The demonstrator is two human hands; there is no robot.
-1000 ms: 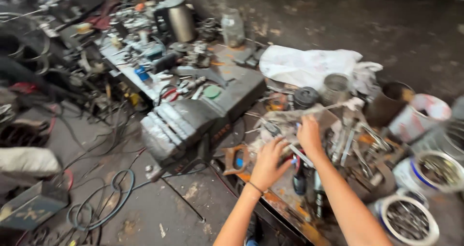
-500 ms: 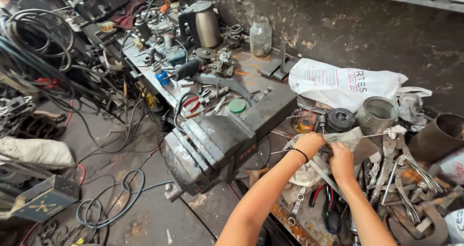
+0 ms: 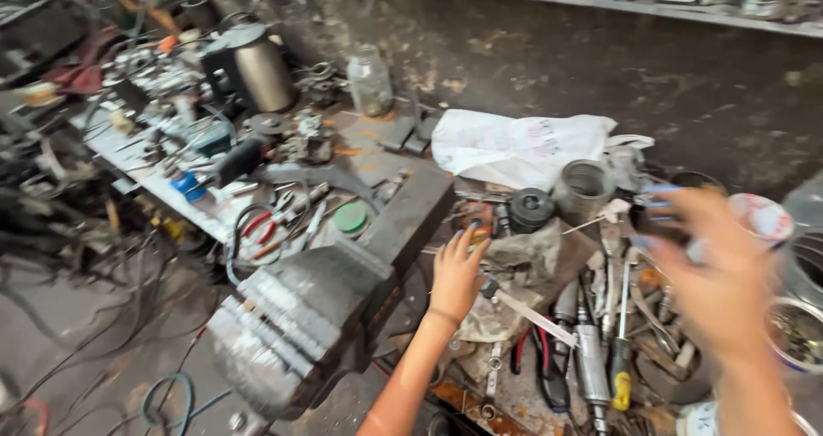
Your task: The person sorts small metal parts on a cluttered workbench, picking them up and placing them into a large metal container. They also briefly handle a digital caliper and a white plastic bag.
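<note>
- Our left hand (image 3: 456, 275) now rests flat, fingers together, on the grimy grey rag (image 3: 514, 264) right of the big steel bench vise (image 3: 300, 316).
- Our right hand (image 3: 716, 273) has lifted off the tool pile, blurred, fingers spread and empty.
- The yellow-handled screwdriver (image 3: 621, 350) lies near, untouched.

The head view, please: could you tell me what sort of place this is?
Probably a repair workshop: a large bench vise on a cluttered bench, pliers and screwdrivers by the left hand, and cans of small hardware.
</note>
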